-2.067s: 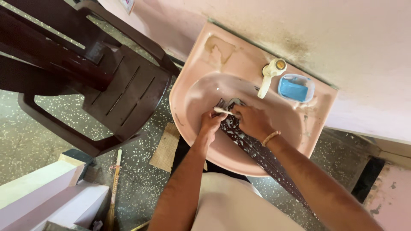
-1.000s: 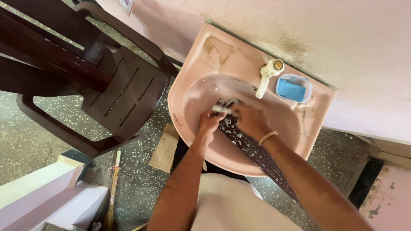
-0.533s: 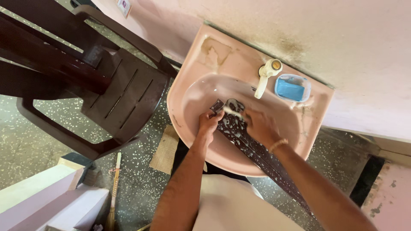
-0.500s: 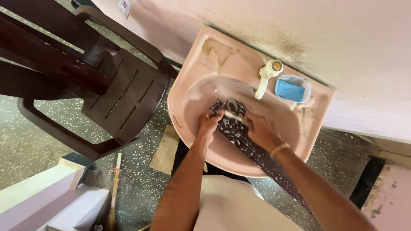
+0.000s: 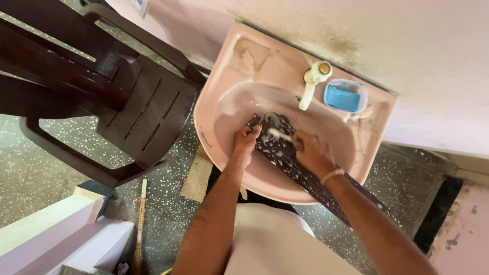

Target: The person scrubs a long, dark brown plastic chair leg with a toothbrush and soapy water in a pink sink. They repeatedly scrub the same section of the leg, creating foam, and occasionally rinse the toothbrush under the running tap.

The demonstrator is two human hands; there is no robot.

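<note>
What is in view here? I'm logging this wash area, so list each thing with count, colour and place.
Sink: one, pink, against the wall.
Tap: one, cream, at the sink's back rim.
Soap dish: one, clear with a blue bar, right of the tap.
Patterned board: one, dark brown with openwork, lying across the basin and over its front rim.
Small brush: one, pale, on the board.
Plastic chairs: a dark brown stack, left of the sink.
Broom: one, on the floor.
Left hand: on the board's edge.
Right hand: grips the brush.
</note>
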